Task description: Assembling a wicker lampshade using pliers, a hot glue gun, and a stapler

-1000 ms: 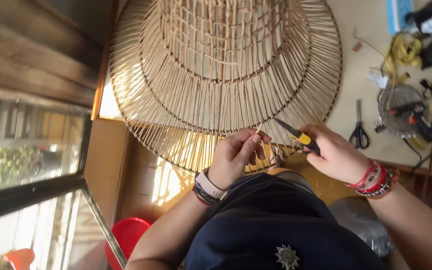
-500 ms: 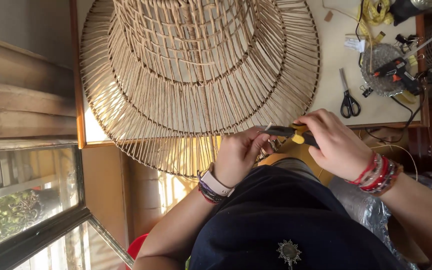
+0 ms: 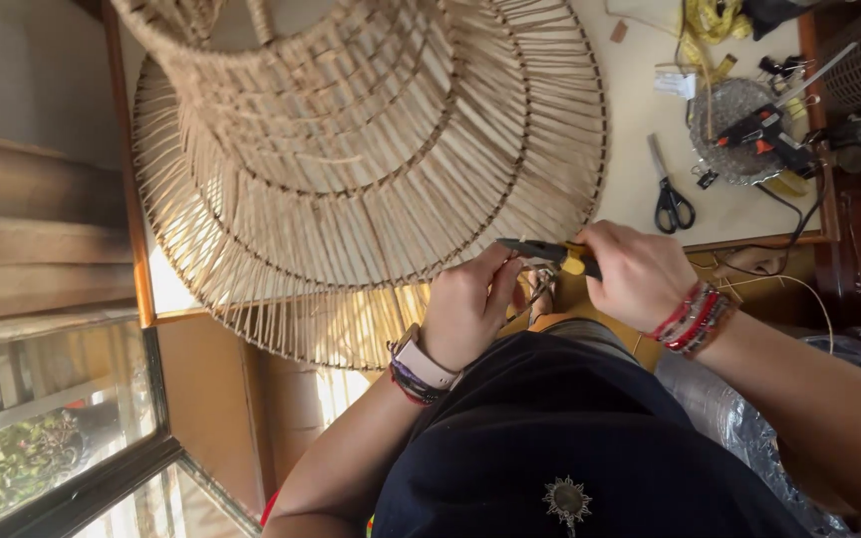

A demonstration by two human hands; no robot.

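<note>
Since the earlier frame the woven lampshade [image 3: 351,169] has shifted left; right hand [image 3: 640,274] fingers grasp the pliers [image 3: 540,254], lying level, nose leftward; left hand [image 3: 465,309] fingers pinch the rim.

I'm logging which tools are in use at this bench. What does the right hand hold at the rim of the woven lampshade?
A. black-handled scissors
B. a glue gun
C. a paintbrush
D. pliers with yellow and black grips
D: the right hand grips the pliers with yellow and black grips at the lampshade rim, while the scissors and the glue gun lie on the table.
</note>
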